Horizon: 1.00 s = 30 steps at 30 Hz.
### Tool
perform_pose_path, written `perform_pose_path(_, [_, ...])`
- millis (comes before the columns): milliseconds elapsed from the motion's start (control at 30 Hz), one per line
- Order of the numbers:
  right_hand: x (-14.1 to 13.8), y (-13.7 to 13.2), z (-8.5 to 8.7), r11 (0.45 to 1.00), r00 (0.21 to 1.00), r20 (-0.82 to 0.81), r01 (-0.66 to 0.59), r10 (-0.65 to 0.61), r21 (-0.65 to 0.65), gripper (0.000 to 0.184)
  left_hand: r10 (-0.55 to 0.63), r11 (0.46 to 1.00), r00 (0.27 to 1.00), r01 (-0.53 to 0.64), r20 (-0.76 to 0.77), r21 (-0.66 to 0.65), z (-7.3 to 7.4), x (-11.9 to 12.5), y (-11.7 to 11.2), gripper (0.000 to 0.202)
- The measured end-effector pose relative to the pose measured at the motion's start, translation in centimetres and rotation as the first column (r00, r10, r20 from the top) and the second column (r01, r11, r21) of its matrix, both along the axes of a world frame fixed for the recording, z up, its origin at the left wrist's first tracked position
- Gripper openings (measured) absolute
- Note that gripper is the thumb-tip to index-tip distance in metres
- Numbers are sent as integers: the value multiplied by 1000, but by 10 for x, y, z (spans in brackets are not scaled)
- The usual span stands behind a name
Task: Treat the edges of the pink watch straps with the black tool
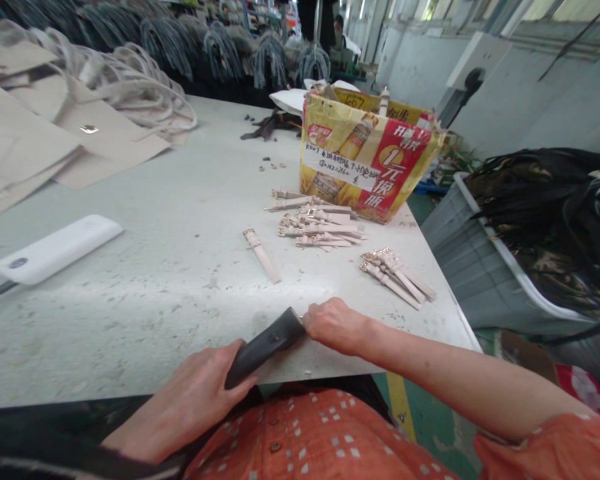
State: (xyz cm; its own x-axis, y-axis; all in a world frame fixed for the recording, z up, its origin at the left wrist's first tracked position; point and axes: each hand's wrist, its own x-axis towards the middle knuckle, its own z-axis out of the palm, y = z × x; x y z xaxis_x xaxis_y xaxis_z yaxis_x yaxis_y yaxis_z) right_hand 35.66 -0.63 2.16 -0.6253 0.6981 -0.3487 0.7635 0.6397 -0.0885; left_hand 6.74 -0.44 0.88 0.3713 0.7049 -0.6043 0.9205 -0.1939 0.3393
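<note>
Orange button-front shirt with pale squares [325, 433] nearest. Left hand [207, 380]: grip closed around long black leather-like piece [267, 347], at near edge of pale surface [155, 327]. Right hand [337, 327]: grip pinched at piece's far end, seemingly on small shiny metal fitting [301, 319].

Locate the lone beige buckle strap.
In the head view, the beige buckle strap lies on the table near mid-picture, left of the larger strap pile, beyond the black piece in the left hand.
</note>
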Motion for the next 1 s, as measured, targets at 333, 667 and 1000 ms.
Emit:
perform_pose_path(333, [10,0,-10,962,965,45,263,-260,-68,29,4,1000,999,-4,33,0,-8,-3,0,23])
perform_pose_path(667, [50,-32,-77,787,563,-621,598,-545,-149,14,12,1000,998,-12,56,-6,-4,-4,1,25])
perform_pose_path(1000, [54,-53,-109,851,471,-784,508,-405,-134,11,-10,999,991,6,134,32,-5,-20,5,33])
